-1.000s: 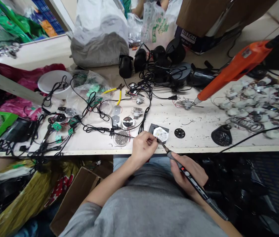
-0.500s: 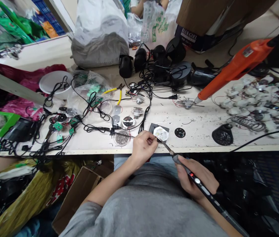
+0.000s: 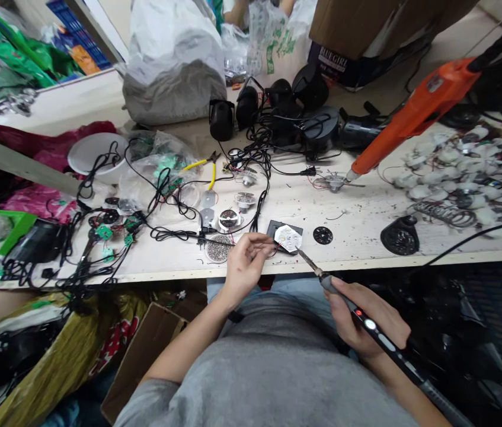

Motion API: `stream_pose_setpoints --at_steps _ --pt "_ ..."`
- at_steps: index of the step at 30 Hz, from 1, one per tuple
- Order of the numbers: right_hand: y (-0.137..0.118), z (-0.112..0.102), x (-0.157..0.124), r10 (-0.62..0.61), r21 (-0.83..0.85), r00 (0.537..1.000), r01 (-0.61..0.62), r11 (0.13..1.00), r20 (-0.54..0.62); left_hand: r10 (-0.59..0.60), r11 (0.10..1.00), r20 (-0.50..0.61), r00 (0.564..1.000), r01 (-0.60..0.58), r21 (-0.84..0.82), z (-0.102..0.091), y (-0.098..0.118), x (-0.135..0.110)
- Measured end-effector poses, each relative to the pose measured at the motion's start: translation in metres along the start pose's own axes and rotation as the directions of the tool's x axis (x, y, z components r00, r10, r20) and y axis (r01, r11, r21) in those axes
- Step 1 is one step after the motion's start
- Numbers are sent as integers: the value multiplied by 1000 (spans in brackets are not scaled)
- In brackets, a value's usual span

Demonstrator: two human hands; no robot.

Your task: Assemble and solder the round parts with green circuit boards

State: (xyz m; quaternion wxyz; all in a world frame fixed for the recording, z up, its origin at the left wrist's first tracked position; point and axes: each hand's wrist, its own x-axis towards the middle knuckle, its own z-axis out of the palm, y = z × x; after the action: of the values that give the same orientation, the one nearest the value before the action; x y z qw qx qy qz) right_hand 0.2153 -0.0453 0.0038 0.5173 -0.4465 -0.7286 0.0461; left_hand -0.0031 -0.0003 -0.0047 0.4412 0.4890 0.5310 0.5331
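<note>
On the bench (image 3: 357,222), just beyond the bench edge at the person's 12 o'clock: white board (image 3: 288,238), roughly hexagonal, pale yellow spots, lying on a dark square block (image 3: 272,230). Soldering iron (image 3: 383,339) comes in from the board's 5 o'clock, metal tip at or just beside its rim; contact can't be told. Right hand (image 3: 384,303) is wrapped round the iron's grip, thumb along the top, red light showing on the handle. Left hand (image 3: 244,261) is at the board's 8 o'clock, fingers loosely curled, thumb a bit apart; red wire (image 3: 274,254) runs close to the fingertips, can't tell if pinched.

Further out, all from the board. 3 o'clock: black perforated disc (image 3: 323,235) near, black teardrop-shaped holder (image 3: 399,236) well apart. 9 o'clock: round dish (image 3: 207,251) of small metal bits, then green circuit boards (image 3: 105,232) among black cables. 10 o'clock: round metal part (image 3: 230,219) near; yellow-handled pliers (image 3: 213,176) beyond, jaws toward the back. 11 to 12: black lamp housings (image 3: 247,108) with tangled cords. 1 o'clock: orange driver (image 3: 411,121) slanting down to a metal part (image 3: 334,181). 2 o'clock: heap of whitish parts (image 3: 448,169), metal spring (image 3: 444,213) at its near side.
</note>
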Motion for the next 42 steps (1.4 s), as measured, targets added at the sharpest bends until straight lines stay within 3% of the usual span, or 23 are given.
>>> stream_pose_setpoints --at_steps 4,8,13,17,20,25,29,32,37,39,42 --pt "-3 1 2 -9 -4 1000 9 1000 -1 -183 950 51 982 190 -249 0 -1 4" --pt "-5 1 2 -20 5 1000 21 1000 -9 -283 928 74 956 292 -230 1 -2 8" --pt "-8 0 5 -27 2 1000 27 1000 -16 -240 956 66 969 247 -158 1 -6 6" --pt "-11 -3 13 -66 -41 997 67 997 26 -146 956 130 981 173 -235 0 -5 5" --pt "-13 -5 16 -74 -72 997 77 994 36 -177 921 166 970 222 -320 0 -2 6" --pt "-13 -4 15 -72 -42 997 73 996 36 -223 914 188 956 272 -301 -1 1 6" --pt "-11 -1 7 -25 -27 1000 24 999 -18 -134 961 133 982 161 -226 0 -3 5" --pt "-9 2 0 12 -5 1000 -12 1000 -23 49 998 52 997 -47 -38 1 -5 5" --pt "-8 2 -2 12 -12 999 -13 1000 -29 394 873 44 918 -389 295 4 -2 3" --pt "-9 2 0 2 -10 1000 -2 1000 -27 426 834 63 903 -419 359 6 -2 1" --pt "-11 4 4 -23 -11 999 23 1000 -37 352 864 21 936 -334 378 11 -5 -2"
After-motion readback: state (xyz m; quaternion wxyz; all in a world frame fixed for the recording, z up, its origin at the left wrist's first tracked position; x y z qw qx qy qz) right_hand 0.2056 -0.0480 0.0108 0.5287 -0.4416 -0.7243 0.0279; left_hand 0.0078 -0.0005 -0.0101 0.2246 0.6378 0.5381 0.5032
